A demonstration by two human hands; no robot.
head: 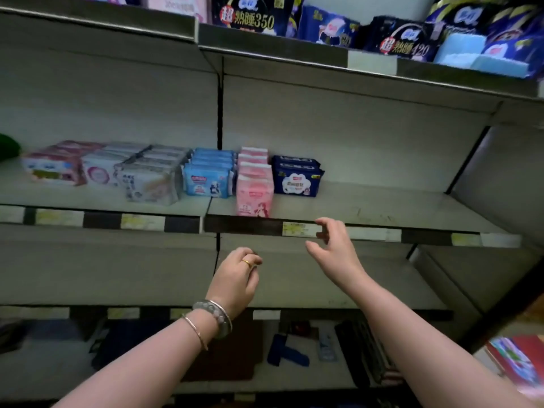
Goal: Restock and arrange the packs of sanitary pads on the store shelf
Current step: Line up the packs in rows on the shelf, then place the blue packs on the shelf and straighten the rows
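Left hand (pixel 235 279) and right hand (pixel 334 250) hover empty, centre frame. Pad packs (pixel 206 178) (pink, blue, navy) line the shelf (pixel 382 201).

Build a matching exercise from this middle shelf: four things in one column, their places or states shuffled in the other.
1. pink packs
2. light blue packs
3. dark blue packs
4. right hand

A. last row on the right
B. between the two blue rows
C. empty, by the yellow price label
D. just right of the white packs

Pairs: 1-B, 2-D, 3-A, 4-C
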